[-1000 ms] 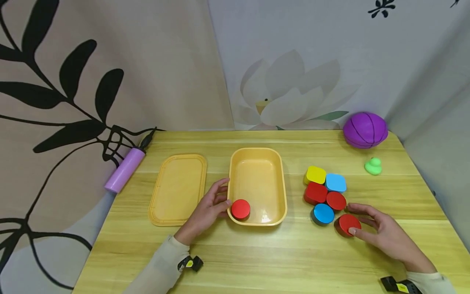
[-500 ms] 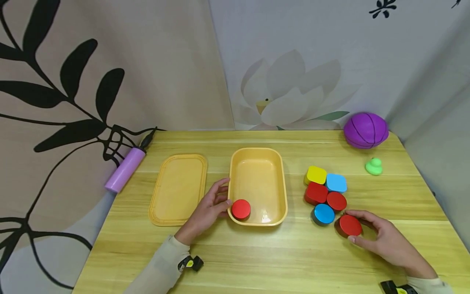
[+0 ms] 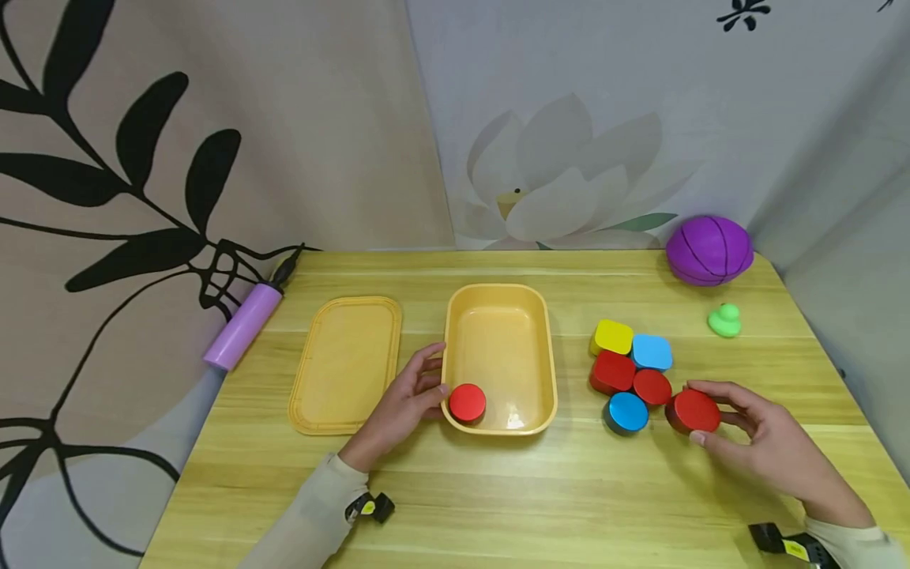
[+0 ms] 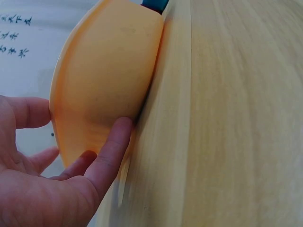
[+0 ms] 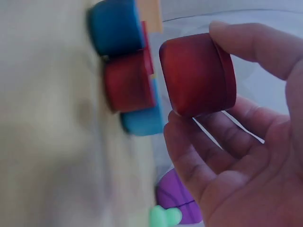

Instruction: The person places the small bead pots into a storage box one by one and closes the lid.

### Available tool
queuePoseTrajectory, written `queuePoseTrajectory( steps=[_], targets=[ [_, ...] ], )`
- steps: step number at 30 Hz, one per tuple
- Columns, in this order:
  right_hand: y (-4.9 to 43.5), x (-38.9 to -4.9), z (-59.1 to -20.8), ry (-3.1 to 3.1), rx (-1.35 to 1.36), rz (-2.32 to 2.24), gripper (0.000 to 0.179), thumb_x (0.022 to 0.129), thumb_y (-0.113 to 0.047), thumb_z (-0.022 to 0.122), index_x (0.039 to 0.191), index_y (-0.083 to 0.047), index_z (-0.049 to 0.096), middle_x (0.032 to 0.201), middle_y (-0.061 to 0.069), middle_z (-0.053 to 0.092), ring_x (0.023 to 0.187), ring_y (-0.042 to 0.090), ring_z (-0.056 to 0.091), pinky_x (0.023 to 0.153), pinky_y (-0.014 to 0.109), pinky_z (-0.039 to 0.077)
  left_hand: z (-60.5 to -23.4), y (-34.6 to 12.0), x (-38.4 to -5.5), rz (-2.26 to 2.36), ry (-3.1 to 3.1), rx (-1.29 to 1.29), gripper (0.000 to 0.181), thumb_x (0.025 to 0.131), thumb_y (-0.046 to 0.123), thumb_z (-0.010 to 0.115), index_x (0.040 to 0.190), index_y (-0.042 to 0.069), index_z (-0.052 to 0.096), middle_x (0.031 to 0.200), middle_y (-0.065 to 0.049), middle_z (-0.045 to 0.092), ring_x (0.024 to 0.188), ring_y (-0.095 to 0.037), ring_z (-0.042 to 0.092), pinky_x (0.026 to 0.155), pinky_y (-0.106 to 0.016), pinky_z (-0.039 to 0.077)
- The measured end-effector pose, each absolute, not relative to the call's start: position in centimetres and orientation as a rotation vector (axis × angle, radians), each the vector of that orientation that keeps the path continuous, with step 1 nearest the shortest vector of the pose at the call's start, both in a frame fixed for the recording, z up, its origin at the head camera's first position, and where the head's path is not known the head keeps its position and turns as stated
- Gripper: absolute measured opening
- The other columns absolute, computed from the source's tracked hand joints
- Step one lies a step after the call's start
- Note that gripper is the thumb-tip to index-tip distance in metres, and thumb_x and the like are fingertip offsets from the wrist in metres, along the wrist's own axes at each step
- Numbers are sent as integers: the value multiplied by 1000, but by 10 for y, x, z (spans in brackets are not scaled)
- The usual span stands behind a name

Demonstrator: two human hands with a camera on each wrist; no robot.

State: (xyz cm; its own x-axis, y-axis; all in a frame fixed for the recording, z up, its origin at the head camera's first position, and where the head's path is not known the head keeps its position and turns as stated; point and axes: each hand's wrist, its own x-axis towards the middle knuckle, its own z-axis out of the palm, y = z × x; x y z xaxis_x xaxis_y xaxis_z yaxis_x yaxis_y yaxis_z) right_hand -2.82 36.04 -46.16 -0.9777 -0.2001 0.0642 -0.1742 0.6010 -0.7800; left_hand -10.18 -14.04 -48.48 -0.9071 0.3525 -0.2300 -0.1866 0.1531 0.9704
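Observation:
My right hand [image 3: 771, 438] holds a small round red box [image 3: 693, 411] between thumb and fingers, and the right wrist view shows a seam near one end of the box [image 5: 196, 73], which is clear of the table. Left of it sits a cluster: a round red box [image 3: 652, 388], a round blue box [image 3: 626, 412], a larger red one [image 3: 612, 372], a yellow one [image 3: 612, 337] and a light blue one [image 3: 652, 352]. My left hand [image 3: 404, 403] touches the side of a yellow tray [image 3: 500, 296] with extended fingers. Inside the tray's near left corner is another round red box [image 3: 467, 403].
A flat yellow lid [image 3: 344, 367] lies left of the tray. At the table's left edge is a lilac cylinder [image 3: 245, 326] with a dark tip. A purple ball [image 3: 709, 250] and a small green stacked-looking toy [image 3: 724, 320] stand at the back right.
My right hand has taken hold of the nearest red box and lifted it, shifting slightly right and up in view. The left hand and the tray have stayed put.

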Motion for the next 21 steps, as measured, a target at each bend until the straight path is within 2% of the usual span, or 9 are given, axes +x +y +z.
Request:
queuePoseTrajectory(
  steps=[8,14,21],
  targets=[
    [339,-53,-433,2798,-454,-1394,68,84,2,87,146,-4,60,134,-21,62,117,-8,58,93,3,48,-485,-141,-102,1823,2022,164,66,107,11,58,165,28,31,160,-16,42,141,-38,53,90,-43,63],
    [314,-75,-414,2787,-575,-1439,66,82,7,86,142,-10,64,133,-9,67,112,2,65,93,7,52,-486,-141,-102,1836,2003,178,66,107,10,57,165,27,31,160,-17,41,141,-39,53,90,-44,63],
    [282,-100,-403,2716,-688,-1425,63,86,-1,86,144,-13,63,133,-1,68,108,4,66,90,12,55,-489,-142,-103,1841,2007,184,66,107,8,56,166,24,30,160,-19,41,142,-41,52,91,-44,63]
  ],
)
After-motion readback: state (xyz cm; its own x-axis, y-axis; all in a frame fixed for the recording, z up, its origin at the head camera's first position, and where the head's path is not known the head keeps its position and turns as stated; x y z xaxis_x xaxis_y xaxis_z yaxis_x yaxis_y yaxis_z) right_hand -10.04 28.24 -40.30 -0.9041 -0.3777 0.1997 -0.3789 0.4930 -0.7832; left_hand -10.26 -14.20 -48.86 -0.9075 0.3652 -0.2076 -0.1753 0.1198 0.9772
